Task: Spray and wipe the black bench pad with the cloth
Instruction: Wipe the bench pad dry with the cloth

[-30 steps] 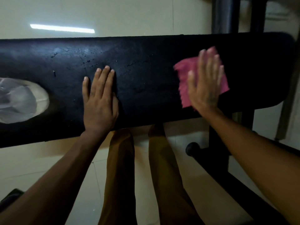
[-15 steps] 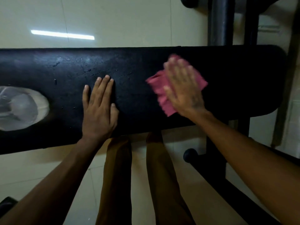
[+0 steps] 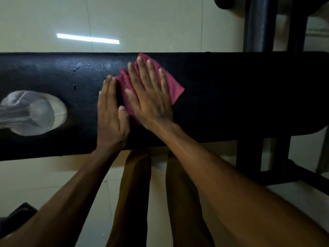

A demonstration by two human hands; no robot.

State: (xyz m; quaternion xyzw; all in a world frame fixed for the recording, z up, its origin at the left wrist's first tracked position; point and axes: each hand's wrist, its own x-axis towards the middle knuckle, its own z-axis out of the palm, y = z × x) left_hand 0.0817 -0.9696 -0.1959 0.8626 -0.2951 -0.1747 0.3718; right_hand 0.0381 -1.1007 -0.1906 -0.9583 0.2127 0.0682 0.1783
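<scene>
The right hand point(image 3: 151, 102) is laid flat, fingers spread, on the crumpled pink-red cloth point(image 3: 175, 86), which has been swept leftward across the long black padded bench pad point(image 3: 240, 97) since a second ago. At its 9 o'clock, just beside it, the left hand point(image 3: 111, 116) is still pressed flat, fingers together. Further toward 9 o'clock a translucent white plastic object point(image 3: 30, 113) is lying.

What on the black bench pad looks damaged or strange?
The bench pad has a pale oval patch at its left end, like a tear showing lighter material. Small scuffs or droplets mark the surface left of the cloth, which the right hand presses flat.
</scene>
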